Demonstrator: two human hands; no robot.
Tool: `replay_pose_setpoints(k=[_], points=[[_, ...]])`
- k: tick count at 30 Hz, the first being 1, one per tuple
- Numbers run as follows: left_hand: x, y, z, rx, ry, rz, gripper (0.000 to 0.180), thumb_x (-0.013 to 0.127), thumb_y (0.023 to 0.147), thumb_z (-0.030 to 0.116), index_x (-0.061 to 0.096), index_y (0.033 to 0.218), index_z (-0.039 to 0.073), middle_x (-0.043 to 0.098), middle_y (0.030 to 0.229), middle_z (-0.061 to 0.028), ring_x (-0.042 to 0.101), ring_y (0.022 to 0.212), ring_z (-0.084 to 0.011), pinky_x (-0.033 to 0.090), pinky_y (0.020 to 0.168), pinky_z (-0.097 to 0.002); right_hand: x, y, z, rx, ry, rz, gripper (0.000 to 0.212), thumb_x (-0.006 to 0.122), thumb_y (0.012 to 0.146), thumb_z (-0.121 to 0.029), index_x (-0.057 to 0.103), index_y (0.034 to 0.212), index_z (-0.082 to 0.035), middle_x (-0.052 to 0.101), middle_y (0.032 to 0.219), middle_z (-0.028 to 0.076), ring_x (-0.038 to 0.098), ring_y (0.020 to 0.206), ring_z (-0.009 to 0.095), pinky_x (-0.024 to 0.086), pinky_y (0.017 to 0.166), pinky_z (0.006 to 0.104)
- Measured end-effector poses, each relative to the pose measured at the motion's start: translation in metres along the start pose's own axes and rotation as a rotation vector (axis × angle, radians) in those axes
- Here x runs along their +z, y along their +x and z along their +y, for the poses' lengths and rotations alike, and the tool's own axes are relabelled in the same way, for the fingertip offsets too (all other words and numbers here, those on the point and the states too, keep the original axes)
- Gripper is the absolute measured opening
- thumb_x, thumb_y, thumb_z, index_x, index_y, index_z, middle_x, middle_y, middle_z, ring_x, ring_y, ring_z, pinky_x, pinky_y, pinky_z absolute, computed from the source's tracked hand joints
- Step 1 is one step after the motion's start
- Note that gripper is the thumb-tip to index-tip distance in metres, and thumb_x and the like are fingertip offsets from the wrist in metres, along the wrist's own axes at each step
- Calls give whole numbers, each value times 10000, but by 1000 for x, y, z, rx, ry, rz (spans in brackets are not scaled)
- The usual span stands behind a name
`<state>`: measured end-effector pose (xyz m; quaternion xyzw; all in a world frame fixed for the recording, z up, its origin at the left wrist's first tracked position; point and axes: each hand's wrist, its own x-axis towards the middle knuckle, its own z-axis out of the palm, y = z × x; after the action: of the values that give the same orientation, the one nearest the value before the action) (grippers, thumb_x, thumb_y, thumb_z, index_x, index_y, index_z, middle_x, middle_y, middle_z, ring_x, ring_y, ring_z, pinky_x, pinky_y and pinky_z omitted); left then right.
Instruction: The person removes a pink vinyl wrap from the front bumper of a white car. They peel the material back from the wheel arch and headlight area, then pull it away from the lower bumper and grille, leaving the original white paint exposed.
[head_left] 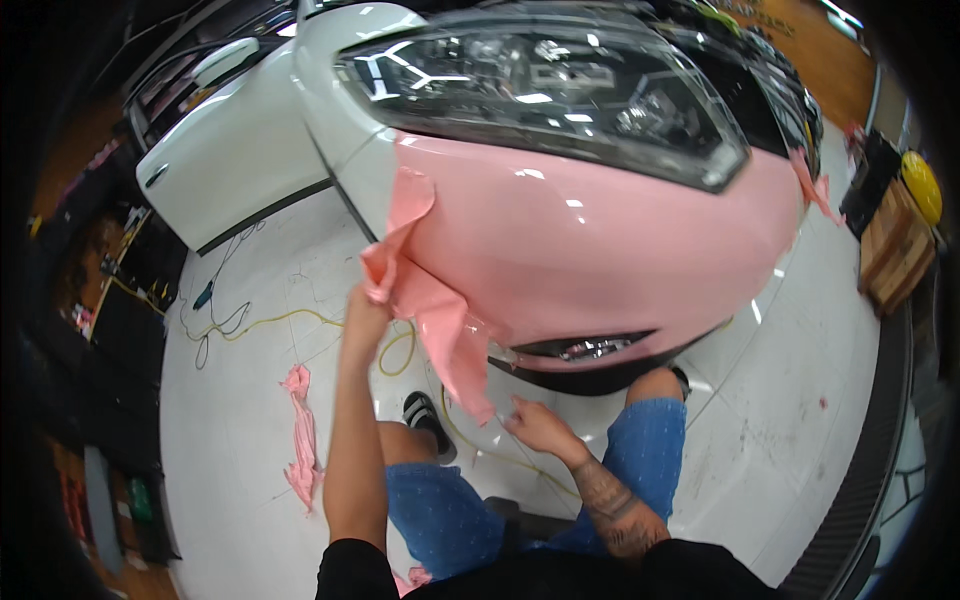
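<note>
Pink vinyl film [620,240] covers the bumper corner of a white car, below its headlight [540,85]. A loose flap of this film [445,335] hangs crumpled off the bumper's left edge. My left hand [367,312] is closed on the bunched upper part of the flap. Lower and to the right, my right hand [540,425] is held just beside the flap's bottom tip, apart from it. Its fingers are curled together; whatever they may hold is too small to make out. Near the bumper's lower edge sits a dark fog-lamp opening [590,347].
A crumpled pink film strip [303,440] lies on the white tiled floor. A yellow hose [290,315] and a dark cable [205,330] run across it. The car's white door [225,150] stands open at left. Wooden boxes [897,240] stand at right.
</note>
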<state>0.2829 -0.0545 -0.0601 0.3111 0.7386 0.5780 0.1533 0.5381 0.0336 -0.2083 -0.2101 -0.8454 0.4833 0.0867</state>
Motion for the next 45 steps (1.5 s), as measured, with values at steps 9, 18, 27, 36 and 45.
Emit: replay_pose_setpoints(k=[9,18,27,36,45], points=[[50,-29,-1,390,381,150,358,581,757,36,523,1107,-9,601,867,-257,583,820,-426,475,699,-417,-109,66,-183,-1070,-625,240,613,653,686,-61,424,1253,-24,458,1234,190,508,1087,322,468,834,388],[-51,-1,-61,-38,-510,-173,532,596,820,211,404,1257,-24,519,1189,-148,539,1064,-220,446,872,-369,-50,212,-266,-685,-1536,-582,419,680,692,-261,607,1063,-81,600,1040,142,585,938,297,458,755,430],[64,77,-136,-33,-465,-71,483,479,891,311,400,1245,-8,495,1173,-164,516,1046,-262,444,821,-407,-43,217,-224,-646,-1244,-441,275,608,777,-309,675,771,-42,640,750,139,629,753,316,490,669,425],[79,59,-130,44,-378,0,516,406,904,361,341,1301,38,392,1266,-161,400,1139,-299,344,894,-436,-52,186,-211,-636,-714,-240,373,511,872,-362,644,751,-35,614,715,151,593,751,346,460,660,442],[93,39,-131,218,-236,431,550,333,918,411,283,1357,84,289,1359,-159,284,1232,-335,243,967,-466,-55,174,-213,-878,-919,-223,350,501,883,-363,658,822,-56,571,598,149,565,591,332,427,561,427]])
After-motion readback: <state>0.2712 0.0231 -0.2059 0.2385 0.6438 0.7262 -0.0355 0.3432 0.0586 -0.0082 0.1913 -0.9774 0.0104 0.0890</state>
